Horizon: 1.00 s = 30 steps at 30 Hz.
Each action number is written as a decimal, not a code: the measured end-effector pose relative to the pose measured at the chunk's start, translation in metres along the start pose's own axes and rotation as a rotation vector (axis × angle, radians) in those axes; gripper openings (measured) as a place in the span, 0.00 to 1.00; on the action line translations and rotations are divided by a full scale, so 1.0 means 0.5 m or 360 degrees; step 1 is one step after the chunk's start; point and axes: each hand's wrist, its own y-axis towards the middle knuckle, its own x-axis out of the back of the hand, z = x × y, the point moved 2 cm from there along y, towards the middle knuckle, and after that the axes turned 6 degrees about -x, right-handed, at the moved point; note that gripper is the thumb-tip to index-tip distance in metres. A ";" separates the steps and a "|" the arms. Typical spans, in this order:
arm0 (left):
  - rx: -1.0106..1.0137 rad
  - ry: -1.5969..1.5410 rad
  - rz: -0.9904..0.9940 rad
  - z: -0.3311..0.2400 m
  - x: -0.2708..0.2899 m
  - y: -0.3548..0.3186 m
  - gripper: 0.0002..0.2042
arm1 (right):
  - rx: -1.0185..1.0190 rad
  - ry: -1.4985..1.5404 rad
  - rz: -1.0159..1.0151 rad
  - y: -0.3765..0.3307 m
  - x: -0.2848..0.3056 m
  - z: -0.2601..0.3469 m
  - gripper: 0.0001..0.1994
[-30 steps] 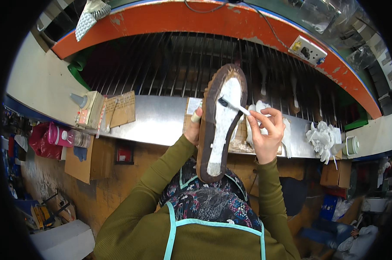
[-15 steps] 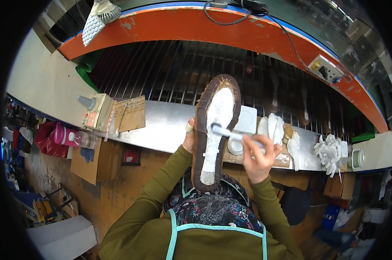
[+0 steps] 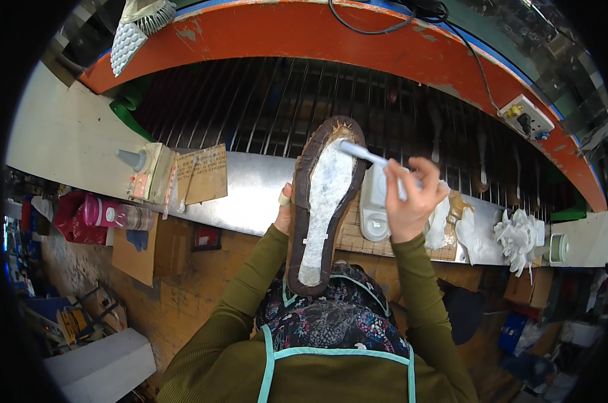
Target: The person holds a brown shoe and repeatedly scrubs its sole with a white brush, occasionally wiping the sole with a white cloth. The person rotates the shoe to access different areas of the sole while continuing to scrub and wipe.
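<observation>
A brown shoe upper point(image 3: 327, 188) is held bottom side up before me, its underside lined with a whitish insole-shaped layer. My left hand point(image 3: 284, 212) grips it from the left edge; the thumb shows and the other fingers are hidden behind the shoe. My right hand point(image 3: 415, 198) is closed on a pale-handled brush point(image 3: 366, 154), some of its fingers raised. The brush head touches the whitish layer near the toe end. Just left of my right hand, a light grey container point(image 3: 374, 218) with a round part sits on a cardboard sheet point(image 3: 351, 238).
Crumpled white gloves point(image 3: 515, 235) lie on the metal ledge point(image 3: 247, 195) at the right. Toward the left stand a cream box point(image 3: 149, 174) and a cardboard piece point(image 3: 206, 174). Metal rollers run beyond the ledge, under an orange beam point(image 3: 284, 43) with a socket point(image 3: 526, 117).
My right hand has moved the brush up the shoe, from its middle to near the toe end. The shoe has shifted slightly left in the picture.
</observation>
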 end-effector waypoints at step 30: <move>-0.0005 -0.0019 -0.0047 0.045 0.010 -0.035 0.47 | -0.0465 0.0352 0.0495 -0.054 0.079 -0.013 0.04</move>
